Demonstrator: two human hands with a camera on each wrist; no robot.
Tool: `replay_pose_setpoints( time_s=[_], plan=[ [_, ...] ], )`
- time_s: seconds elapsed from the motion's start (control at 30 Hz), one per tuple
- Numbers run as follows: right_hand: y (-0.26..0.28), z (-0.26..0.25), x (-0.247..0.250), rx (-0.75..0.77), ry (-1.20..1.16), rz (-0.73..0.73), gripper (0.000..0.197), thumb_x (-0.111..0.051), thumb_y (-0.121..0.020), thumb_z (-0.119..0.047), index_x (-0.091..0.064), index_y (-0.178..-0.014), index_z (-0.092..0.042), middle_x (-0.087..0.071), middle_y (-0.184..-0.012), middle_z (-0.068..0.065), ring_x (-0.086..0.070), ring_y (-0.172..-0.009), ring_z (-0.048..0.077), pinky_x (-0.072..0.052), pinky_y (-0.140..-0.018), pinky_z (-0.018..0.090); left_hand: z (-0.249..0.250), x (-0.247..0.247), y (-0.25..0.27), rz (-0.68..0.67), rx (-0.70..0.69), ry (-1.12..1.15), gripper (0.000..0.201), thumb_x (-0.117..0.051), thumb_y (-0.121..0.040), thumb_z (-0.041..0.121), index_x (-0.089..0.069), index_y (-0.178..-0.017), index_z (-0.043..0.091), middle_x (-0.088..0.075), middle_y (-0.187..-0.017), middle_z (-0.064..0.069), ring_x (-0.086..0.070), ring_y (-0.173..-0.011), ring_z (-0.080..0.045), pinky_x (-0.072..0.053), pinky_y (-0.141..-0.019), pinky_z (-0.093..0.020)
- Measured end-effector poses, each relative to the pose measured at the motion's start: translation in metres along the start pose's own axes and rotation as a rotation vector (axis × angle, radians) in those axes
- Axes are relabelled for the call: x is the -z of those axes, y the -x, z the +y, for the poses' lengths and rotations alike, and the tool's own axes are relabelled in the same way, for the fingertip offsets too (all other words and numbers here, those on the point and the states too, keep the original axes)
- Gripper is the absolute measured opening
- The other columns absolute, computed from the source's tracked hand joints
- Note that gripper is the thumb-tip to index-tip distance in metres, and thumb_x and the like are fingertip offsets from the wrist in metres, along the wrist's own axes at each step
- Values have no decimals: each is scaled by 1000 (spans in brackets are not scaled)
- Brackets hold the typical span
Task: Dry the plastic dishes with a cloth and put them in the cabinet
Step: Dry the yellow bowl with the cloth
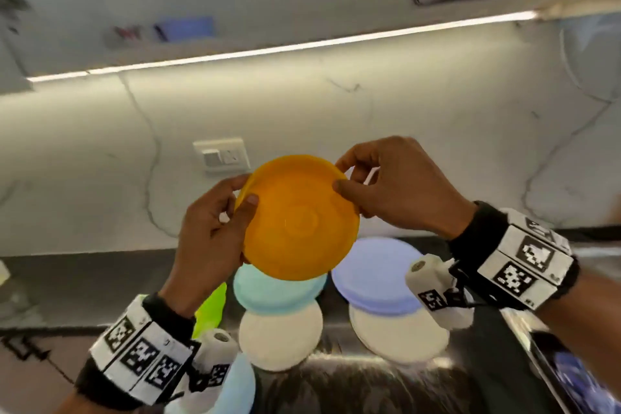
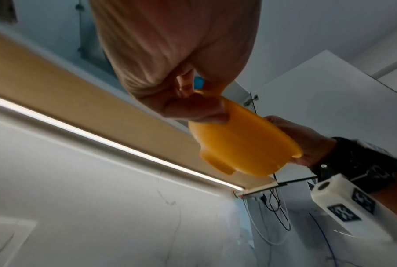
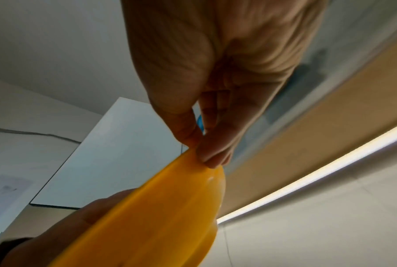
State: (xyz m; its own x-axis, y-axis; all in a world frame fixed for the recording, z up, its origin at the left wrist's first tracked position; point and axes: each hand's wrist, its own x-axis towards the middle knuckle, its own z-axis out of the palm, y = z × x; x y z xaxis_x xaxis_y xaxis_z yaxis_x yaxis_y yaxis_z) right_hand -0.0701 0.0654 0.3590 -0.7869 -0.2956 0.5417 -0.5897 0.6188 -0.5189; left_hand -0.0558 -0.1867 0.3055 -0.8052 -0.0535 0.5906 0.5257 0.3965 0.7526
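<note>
An orange plastic bowl (image 1: 299, 222) is held up in front of the wall, its underside turned toward me. My left hand (image 1: 244, 191) grips its left rim, thumb on the outside and fingers behind. My right hand (image 1: 340, 175) pinches the upper right rim between thumb and fingertips. The left wrist view shows the orange bowl (image 2: 243, 144) from the side, left hand (image 2: 201, 101) on one edge and right hand (image 2: 307, 140) on the other. In the right wrist view the right hand (image 3: 206, 153) pinches the bowl's rim (image 3: 151, 216). No cloth is in view.
On the dark counter (image 1: 84, 279) below sit a teal bowl (image 1: 279, 289), a white bowl (image 1: 280, 339), a lavender bowl (image 1: 373, 272) over a white dish (image 1: 396, 336), and a green item (image 1: 210, 309). A light strip (image 1: 302, 44) runs under the cabinet; a white door (image 2: 329, 108) stands open.
</note>
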Motion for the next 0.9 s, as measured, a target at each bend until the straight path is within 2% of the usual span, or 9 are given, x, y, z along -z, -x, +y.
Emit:
replay_pose_setpoints(
  time_s=[0.1, 0.2, 0.27, 0.33, 0.43, 0.53, 0.63, 0.83, 0.9],
  plan=[
    [-48, -44, 25, 122, 104, 81, 11, -72, -84, -25, -77, -94, -21, -70, -63, -8, -65, -60, -1, -57, -76, 34, 29, 36, -35, 22, -71, 18, 19, -59, -94, 40, -63, -113, 36, -63, -94, -19, -65, -53, -23, -51, -41, -29],
    [-96, -86, 59, 183, 172, 188, 12, -75, -80, -23, -78, -90, -19, -70, -66, -7, -65, -59, 5, -58, -72, 37, 44, 72, -70, 60, -221, -44, 44, -51, -87, 68, -62, -115, 37, -70, -85, 2, -70, -69, -17, -57, -54, -27],
    [-127, -108, 82, 211, 215, 256, 12, -76, -80, -24, -78, -91, -18, -68, -69, -7, -64, -60, 6, -59, -70, 37, 45, 96, -95, 107, -306, -123, 53, -45, -84, 76, -64, -115, 37, -70, -91, 11, -69, -85, -14, -58, -67, -28],
    [-160, -121, 105, 212, 238, 310, 10, -75, -82, -25, -78, -89, -18, -69, -69, -6, -65, -60, 8, -58, -64, 31, 43, 117, -122, 178, -400, -274, 47, -48, -88, 67, -67, -114, 33, -66, -100, 12, -65, -96, -12, -54, -78, -31],
    [-213, -124, 125, 149, 270, 371, 10, -74, -85, -25, -78, -82, -16, -71, -68, 1, -64, -54, 6, -51, -54, 20, 26, 141, -163, 246, -531, -583, 44, -51, -89, 58, -70, -114, 27, -58, -104, 11, -57, -100, -11, -44, -87, -29],
    [-267, -113, 124, 27, 308, 308, 18, -73, -87, -23, -77, -80, -6, -72, -65, 7, -67, -55, 12, -58, -61, 28, -1, 155, -201, 237, -526, -776, 50, -45, -91, 63, -70, -115, 27, -63, -111, 7, -58, -103, -17, -43, -88, -30],
    [-313, -94, 108, -157, 293, 159, 24, -72, -89, -20, -74, -74, -1, -70, -57, 6, -63, -45, 10, -52, -54, 23, -19, 162, -233, 212, -446, -801, 57, -38, -91, 70, -70, -116, 31, -68, -117, 10, -61, -108, -17, -50, -88, -37],
    [-356, -63, 77, -368, 202, 18, 22, -72, -89, -15, -70, -77, 3, -72, -65, 14, -64, -47, 14, -56, -51, 21, -29, 149, -263, 203, -379, -785, 62, -33, -87, 76, -74, -106, 33, -72, -110, 14, -64, -103, -13, -50, -87, -38],
    [-364, -58, 71, -405, 175, -10, 19, -73, -87, -12, -69, -76, 2, -72, -65, 14, -67, -54, 17, -58, -66, 26, -33, 143, -269, 203, -381, -766, 65, -32, -84, 80, -76, -101, 34, -73, -104, 14, -66, -97, -13, -51, -85, -42]
  ],
)
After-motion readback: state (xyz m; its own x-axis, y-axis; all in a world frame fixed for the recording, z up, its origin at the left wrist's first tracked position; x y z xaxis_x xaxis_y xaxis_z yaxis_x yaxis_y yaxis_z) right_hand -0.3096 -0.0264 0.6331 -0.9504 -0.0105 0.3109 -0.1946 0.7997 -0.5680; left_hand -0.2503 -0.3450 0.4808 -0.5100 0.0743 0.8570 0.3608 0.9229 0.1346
